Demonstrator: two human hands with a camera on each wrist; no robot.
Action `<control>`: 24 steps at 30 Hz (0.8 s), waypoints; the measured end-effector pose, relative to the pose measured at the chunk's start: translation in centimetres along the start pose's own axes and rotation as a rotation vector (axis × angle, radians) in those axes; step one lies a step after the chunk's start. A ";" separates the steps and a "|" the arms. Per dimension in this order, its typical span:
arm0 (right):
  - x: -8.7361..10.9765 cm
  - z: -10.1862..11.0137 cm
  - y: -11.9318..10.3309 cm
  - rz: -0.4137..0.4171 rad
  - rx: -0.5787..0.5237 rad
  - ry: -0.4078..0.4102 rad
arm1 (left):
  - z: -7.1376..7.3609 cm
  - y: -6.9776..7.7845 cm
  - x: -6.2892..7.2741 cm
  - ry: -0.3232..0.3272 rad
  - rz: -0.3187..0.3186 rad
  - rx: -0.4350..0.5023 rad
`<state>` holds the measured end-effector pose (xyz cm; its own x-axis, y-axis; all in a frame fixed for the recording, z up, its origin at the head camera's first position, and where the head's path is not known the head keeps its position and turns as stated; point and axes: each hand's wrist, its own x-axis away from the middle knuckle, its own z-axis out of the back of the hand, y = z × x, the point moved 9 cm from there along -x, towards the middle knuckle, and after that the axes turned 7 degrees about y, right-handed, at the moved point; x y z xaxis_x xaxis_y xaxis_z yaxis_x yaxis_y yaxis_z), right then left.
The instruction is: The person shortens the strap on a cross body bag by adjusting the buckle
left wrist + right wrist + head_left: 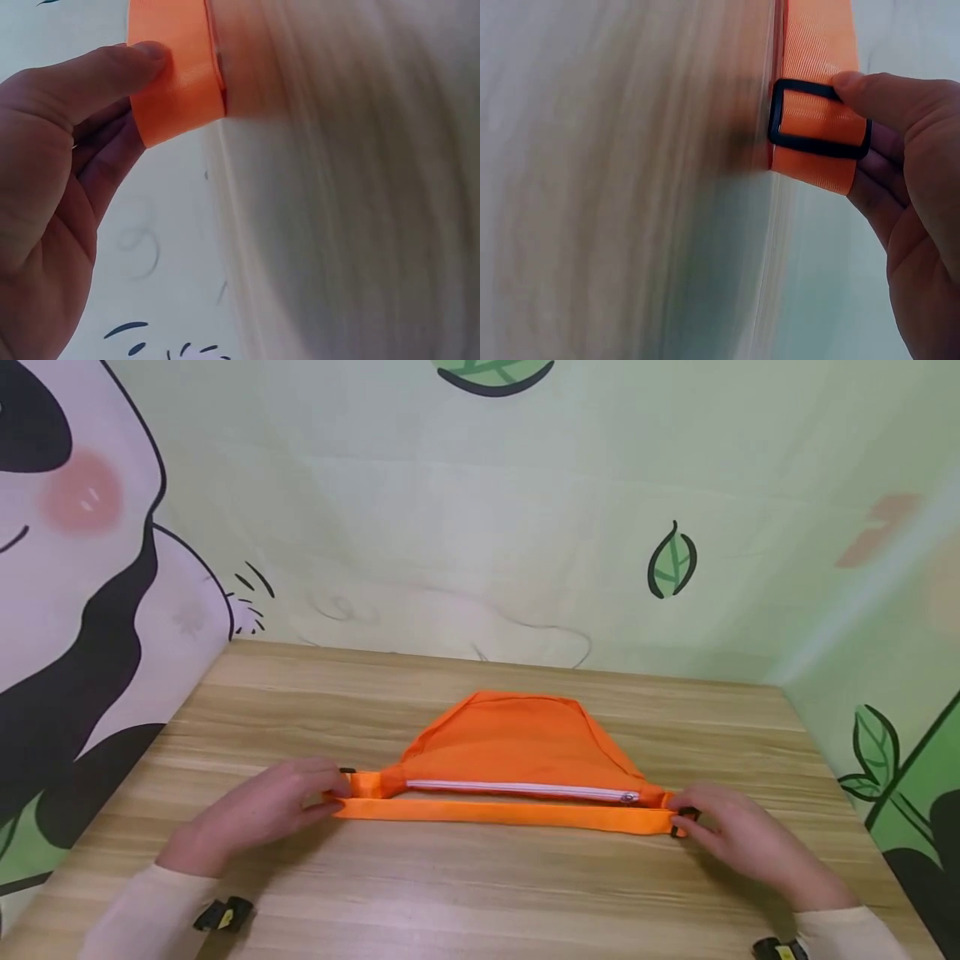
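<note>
An orange waist bag (521, 739) lies flat on the table, its white zipper (517, 789) along the near edge and the zipper pull towards the right. In front of it the orange strap (495, 812) runs straight from one hand to the other. At the left end, my left hand (288, 802) pinches the folded strap (180, 82), thumb on its face and fingers behind. My right hand (750, 839) pinches the opposite end beside a black slide buckle (821, 146), the thumb tip at the buckle's edge. Another small black buckle part (347, 770) shows by the left fingers.
The wood-grain table (450, 893) meets a pale green wall (525, 543) printed with leaves at the back. A printed panda (90, 568) covers the left wall. Black wrist devices (223, 914) sit at both sleeves.
</note>
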<state>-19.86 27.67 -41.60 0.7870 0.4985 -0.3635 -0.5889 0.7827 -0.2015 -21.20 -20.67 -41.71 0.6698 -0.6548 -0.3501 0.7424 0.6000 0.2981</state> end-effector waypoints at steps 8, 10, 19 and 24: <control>0.1 0.3 -0.1 0.029 -0.027 0.023 | 0.0 0.0 -0.1 -0.032 0.019 -0.039; 0.1 0.3 -0.2 0.031 -0.028 0.030 | 0.1 0.2 -0.2 -0.033 0.008 -0.040; -0.6 -0.1 -1.3 0.071 -0.058 0.084 | 0.1 -0.1 -0.1 -0.050 0.048 -0.036; -1.0 0.0 -1.8 0.041 -0.125 0.088 | -0.2 -0.1 0.0 -0.091 0.128 0.046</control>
<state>-19.60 25.82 -40.85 0.7459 0.4901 -0.4511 -0.6428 0.7072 -0.2944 -21.28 -20.63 -41.87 0.7557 -0.6149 -0.2254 0.6497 0.6606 0.3762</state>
